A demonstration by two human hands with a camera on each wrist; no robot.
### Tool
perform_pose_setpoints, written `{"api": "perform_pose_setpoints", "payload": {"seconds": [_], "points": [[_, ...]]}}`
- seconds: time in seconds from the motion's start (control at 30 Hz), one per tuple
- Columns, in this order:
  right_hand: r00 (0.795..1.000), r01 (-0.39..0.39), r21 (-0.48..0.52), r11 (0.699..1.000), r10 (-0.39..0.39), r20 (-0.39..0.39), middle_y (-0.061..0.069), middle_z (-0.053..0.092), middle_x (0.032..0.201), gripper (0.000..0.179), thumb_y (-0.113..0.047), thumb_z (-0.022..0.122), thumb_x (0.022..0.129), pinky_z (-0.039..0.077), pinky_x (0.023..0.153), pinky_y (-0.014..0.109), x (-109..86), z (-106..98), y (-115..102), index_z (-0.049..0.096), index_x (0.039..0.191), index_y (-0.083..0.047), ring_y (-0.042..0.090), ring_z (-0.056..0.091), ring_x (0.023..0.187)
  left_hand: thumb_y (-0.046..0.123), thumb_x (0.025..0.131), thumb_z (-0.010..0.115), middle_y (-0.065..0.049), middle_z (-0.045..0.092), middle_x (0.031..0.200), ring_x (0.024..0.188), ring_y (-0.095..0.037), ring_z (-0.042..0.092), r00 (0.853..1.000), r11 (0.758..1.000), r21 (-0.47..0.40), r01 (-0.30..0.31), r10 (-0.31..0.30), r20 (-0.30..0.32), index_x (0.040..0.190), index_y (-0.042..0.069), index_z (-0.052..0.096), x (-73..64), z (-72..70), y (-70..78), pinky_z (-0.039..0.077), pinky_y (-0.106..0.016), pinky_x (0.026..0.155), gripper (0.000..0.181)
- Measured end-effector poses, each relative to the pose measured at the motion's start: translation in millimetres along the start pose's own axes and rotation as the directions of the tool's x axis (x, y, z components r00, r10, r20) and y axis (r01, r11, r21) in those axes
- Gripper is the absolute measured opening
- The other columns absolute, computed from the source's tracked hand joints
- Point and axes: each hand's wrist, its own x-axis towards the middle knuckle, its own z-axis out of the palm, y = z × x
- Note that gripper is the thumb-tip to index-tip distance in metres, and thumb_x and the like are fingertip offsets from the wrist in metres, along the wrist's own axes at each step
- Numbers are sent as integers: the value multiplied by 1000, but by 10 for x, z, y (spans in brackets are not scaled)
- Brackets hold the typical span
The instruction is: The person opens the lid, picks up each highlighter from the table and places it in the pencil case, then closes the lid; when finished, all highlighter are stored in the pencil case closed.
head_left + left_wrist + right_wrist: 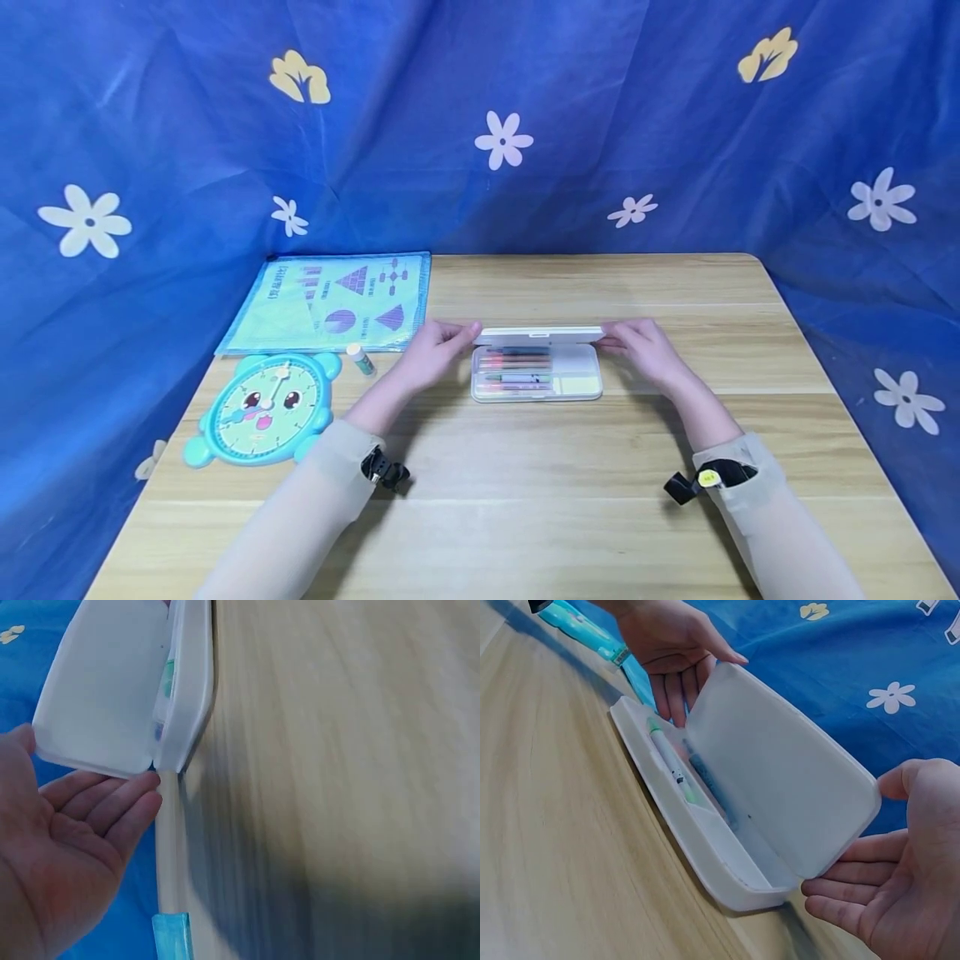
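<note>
A white pencil case [577, 360] lies on the table with its lid [780, 765] raised at a steep slant. Inside, several pens and pencils [519, 382] lie in the left part of its compartments. My left hand [435, 354] holds the left end of the lid, its thumb at the upper corner and its fingers low by the hinge side. At the opposite end, my right hand [645, 350] holds the lid in the same way, thumb on the corner. A white pen [671, 761] with green ends shows in the case from the right wrist view.
Left of the case stands a small glue stick [361, 359]. A blue toy clock [262, 408] with a cartoon face lies near the table's left edge. Behind it is a light blue document pouch [330, 304] with printed charts. A blue flowered cloth [570, 83] hangs behind the table.
</note>
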Motion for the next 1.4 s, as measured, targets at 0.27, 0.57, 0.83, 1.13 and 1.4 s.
{"api": "perform_pose_setpoints", "payload": {"seconds": [0.27,0.57,0.83,1.13,1.4], "points": [[998,19,-217,976,-5,66,27,59,145,43,-19,59,109,43,116,51,-88,-45,52,62,138,13,41,53,139,47,104,65,-16,64,143,136,-35,58,991,1000,-5,-26,27,132,143,-1,64,-78,-33,-71,45,-49,116,62],[993,17,-298,954,20,118,15,56,154,61,-31,78,99,46,112,41,-163,-61,141,59,149,-1,32,56,137,49,91,83,-13,60,148,140,-27,54,987,998,32,-48,42,157,147,2,61,-126,19,-146,41,-40,118,77],[982,74,-271,960,-23,189,21,46,159,74,-23,85,93,41,115,35,-176,-51,201,51,152,6,34,49,143,52,80,91,-7,57,152,141,-28,54,988,992,129,-16,-4,151,150,7,59,-166,62,-101,32,-42,124,89],[980,110,-333,936,-47,191,21,44,160,81,-22,89,89,40,117,36,-194,-18,235,49,153,6,32,47,145,49,79,93,-8,54,154,108,-23,68,991,968,245,-48,15,134,151,7,57,-209,120,-64,39,-43,121,91],[988,76,-433,898,-9,156,19,42,161,84,-26,90,88,35,121,42,-194,24,230,49,156,1,31,43,148,46,78,94,-8,53,155,147,-30,45,992,966,256,-23,-9,124,150,5,56,-203,151,-68,34,-44,122,91]]}}
